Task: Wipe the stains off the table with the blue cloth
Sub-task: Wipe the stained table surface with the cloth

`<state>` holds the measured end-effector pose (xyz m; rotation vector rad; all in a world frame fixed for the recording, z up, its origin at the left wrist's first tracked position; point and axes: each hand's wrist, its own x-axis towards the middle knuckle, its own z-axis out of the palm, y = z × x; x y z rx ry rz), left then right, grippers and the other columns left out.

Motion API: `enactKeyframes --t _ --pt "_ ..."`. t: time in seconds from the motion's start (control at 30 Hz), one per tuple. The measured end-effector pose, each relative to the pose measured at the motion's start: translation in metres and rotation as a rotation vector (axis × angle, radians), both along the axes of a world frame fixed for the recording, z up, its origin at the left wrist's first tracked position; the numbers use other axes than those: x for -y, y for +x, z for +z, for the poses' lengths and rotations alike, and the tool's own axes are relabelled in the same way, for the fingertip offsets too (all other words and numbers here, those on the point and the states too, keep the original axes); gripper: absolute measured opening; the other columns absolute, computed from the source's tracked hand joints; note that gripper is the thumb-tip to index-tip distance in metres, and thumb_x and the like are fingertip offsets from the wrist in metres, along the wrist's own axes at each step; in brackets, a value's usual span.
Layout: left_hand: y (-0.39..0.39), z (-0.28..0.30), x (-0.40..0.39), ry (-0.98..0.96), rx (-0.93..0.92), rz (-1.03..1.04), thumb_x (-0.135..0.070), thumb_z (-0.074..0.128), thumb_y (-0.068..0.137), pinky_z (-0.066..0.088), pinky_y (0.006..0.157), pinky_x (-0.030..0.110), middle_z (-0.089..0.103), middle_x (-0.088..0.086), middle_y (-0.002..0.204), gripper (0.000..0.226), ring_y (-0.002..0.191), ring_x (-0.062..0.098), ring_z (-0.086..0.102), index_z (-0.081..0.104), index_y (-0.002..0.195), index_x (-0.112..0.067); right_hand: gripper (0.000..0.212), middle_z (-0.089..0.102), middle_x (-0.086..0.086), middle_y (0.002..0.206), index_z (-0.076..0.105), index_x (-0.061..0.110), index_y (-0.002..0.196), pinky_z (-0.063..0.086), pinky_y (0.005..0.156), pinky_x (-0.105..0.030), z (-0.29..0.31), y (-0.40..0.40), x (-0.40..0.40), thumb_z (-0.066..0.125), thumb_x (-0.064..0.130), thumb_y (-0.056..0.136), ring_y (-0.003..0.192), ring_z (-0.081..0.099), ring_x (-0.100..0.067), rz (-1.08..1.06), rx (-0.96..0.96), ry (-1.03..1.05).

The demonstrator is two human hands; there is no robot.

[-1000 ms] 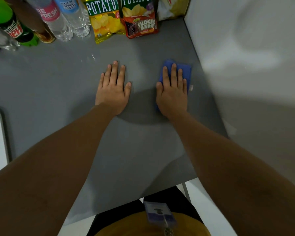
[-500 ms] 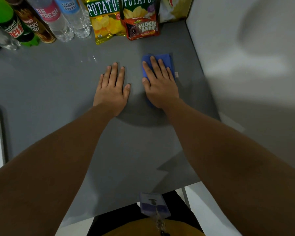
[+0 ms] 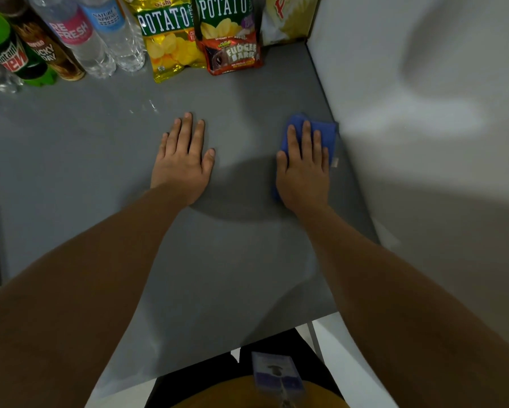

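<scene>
Both hands flat on the grey table (image 3: pixel 100 178), the right one pressing the blue cloth (image 3: pixel 329 134).

The table meets a white wall (image 3: pixel 424 142) on its right; bottles (image 3: pixel 79 39) and snack bags (image 3: pixel 170 39) line its far edge; the left hand (image 3: pixel 182 163) lies open, palm down, holding nothing; the right hand (image 3: pixel 304 172) lies spread flat over the cloth by the wall edge; faint streaks (image 3: pixel 151 106) sit beyond the left fingertips.

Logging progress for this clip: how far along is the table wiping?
Midway. The right hand presses the blue cloth flat near the table's right edge. The left hand rests flat, empty. Pale marks beyond the left hand look unwiped.
</scene>
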<state>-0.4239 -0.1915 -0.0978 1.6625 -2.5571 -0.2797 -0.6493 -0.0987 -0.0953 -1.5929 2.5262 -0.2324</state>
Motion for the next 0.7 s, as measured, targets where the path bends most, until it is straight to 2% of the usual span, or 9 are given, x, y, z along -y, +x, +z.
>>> enactKeyframes --t 0.17,0.27,0.43,0.7 --pt "-0.001 -0.002 0.000 -0.010 0.003 0.005 -0.043 0.028 0.107 0.010 0.126 0.045 0.011 0.009 0.169 0.062 0.156 0.028 0.010 0.016 0.161 -0.016 0.063 0.010 -0.006 0.170 0.019 0.021 0.162 0.008 0.126 -0.046 -0.005 0.044 -0.014 0.024 0.048 0.105 0.157 0.008 -0.028 -0.020 -0.034 -0.028" --pt "-0.001 -0.003 0.000 -0.013 0.005 -0.001 -0.043 0.029 0.107 0.010 0.126 0.045 0.011 0.009 0.169 0.062 0.156 0.028 0.010 0.016 0.161 -0.016 0.062 0.010 -0.003 0.170 0.019 0.023 0.162 0.007 0.127 -0.045 -0.005 0.039 0.002 0.023 0.049 0.106 0.157 0.006 -0.025 0.100 -0.018 -0.021" --pt "-0.001 -0.002 0.001 -0.005 0.019 0.005 -0.044 0.026 0.107 0.009 0.126 0.044 0.009 0.007 0.169 0.062 0.156 0.027 0.007 0.013 0.162 -0.018 0.056 0.019 -0.002 0.168 0.028 0.025 0.159 0.011 0.126 -0.045 0.000 0.003 0.032 0.030 0.045 0.107 0.156 0.014 -0.026 0.298 -0.022 -0.062" --pt "-0.001 0.002 0.001 0.003 0.031 0.015 -0.046 0.025 0.108 0.007 0.126 0.042 0.005 0.005 0.170 0.062 0.156 0.024 0.004 0.010 0.162 -0.019 0.057 0.013 0.001 0.170 0.023 0.030 0.160 0.006 0.127 -0.044 0.002 -0.023 0.042 0.030 0.046 0.106 0.157 0.009 -0.023 0.170 0.016 -0.044"
